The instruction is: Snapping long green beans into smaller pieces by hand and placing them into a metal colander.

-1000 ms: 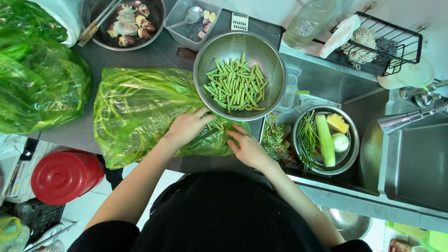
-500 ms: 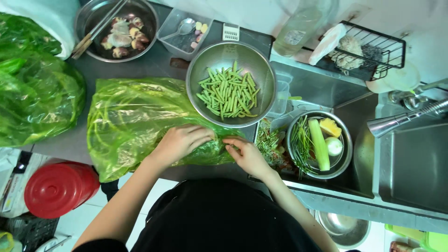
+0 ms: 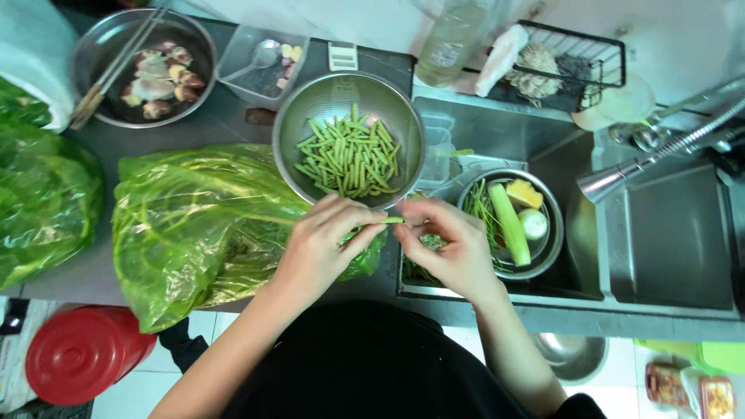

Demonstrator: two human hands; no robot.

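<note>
Head cam, L hand (image 3: 322, 247) & R hand (image 3: 454, 248) grip both pinching green bean (image 3: 386, 221), below colander (image 3: 349, 140)

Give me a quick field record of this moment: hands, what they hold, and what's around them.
left hand: pinches one end of a green bean stalk
right hand: at the stalk's other end, fingers curled
colander: steel, just beyond the hands, holds cut green bean pieces
green plastic bag: on the counter, under the left hand
sink bowl: steel, right of the hands, holds vegetables
red lid: below the counter, lower left
</note>
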